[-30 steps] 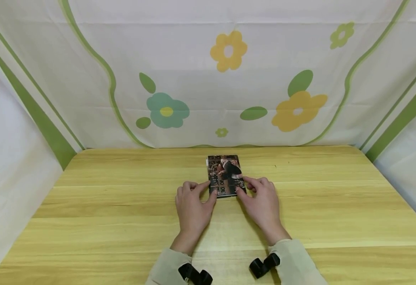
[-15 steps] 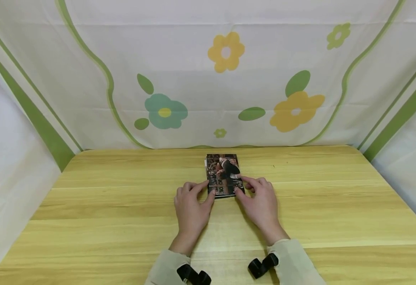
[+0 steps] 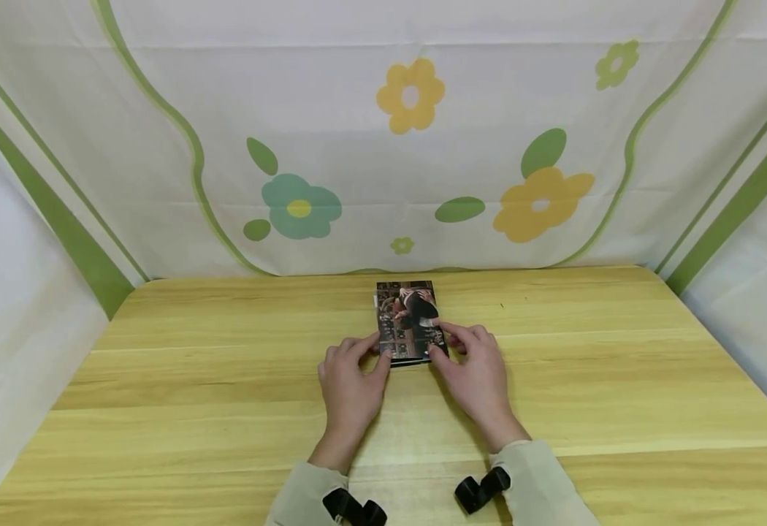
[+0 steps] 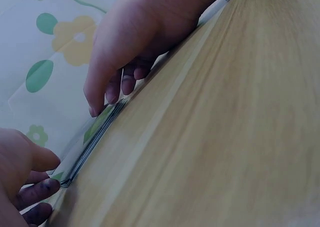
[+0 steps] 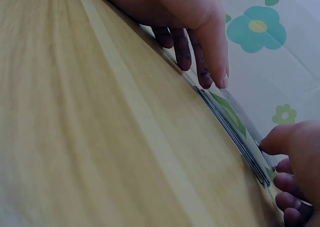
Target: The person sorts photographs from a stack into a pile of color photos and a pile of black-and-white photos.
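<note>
A small stack of dark, rectangular, glossy printed cards (image 3: 412, 319) lies flat on the pale yellow wood-grain desk (image 3: 193, 409), close to the middle of its back edge and well apart from its left and right edges. The uppermost card shows a figure in dark and white clothing, turned sideways; it sits slightly askew, so darker layers show along the near edge and a pale strip at the far left. The left hand (image 3: 353, 380) holds the stack's near left corner between bent thumb and forefinger — a partly closed grip, with a gap between the two. The right hand (image 3: 482, 376) mirrors it at the near right corner, thumb at the near edge and forefinger along the right side. Beige fabric sleeves (image 3: 544, 486) cover both forearms, each with a black rounded device (image 3: 482, 489) at the wrist. Behind the desk's back edge hangs a white fabric backdrop (image 3: 521, 66) printed with yellow, teal and green flowers.
</note>
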Tool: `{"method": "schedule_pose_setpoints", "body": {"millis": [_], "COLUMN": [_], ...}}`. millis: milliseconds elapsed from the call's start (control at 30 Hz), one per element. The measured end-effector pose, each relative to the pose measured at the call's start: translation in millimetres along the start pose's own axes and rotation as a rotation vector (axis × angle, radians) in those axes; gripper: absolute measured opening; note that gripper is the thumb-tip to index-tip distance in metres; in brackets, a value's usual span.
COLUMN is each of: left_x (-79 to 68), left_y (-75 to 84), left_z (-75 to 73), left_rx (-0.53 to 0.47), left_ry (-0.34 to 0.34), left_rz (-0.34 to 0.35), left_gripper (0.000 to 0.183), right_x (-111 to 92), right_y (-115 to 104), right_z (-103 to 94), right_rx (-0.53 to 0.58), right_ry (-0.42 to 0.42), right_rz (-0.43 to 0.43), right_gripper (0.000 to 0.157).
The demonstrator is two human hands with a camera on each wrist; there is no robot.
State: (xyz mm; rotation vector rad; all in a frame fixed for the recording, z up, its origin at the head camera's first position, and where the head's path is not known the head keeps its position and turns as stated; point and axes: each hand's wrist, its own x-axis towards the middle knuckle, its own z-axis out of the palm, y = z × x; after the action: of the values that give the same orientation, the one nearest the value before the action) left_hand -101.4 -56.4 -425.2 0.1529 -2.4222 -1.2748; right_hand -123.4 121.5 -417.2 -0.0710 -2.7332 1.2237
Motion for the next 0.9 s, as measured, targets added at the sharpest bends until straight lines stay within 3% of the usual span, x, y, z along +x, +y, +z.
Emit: {"method": "schedule_pose_setpoints", "body": {"millis": [633,900], "left_x": [1.2,0.9], "left_y": [0.8,2.1], "left_z": [0.8,0.6], "left_rx": [-0.117,-0.146], "left_ry": [0.008,0.029], "left_rz": [-0.050,-0.033], "left_gripper": [0.030,0.029], "right_x": [-0.4,-0.5], "right_y": [0.8,0.7], "right_z": [1.0,0.9], "right_rx": [0.131,0.163], "right_ry": [0.019,0.025], "right_rz": [0.006,0.011], "right_gripper": [0.045,0.045]}}
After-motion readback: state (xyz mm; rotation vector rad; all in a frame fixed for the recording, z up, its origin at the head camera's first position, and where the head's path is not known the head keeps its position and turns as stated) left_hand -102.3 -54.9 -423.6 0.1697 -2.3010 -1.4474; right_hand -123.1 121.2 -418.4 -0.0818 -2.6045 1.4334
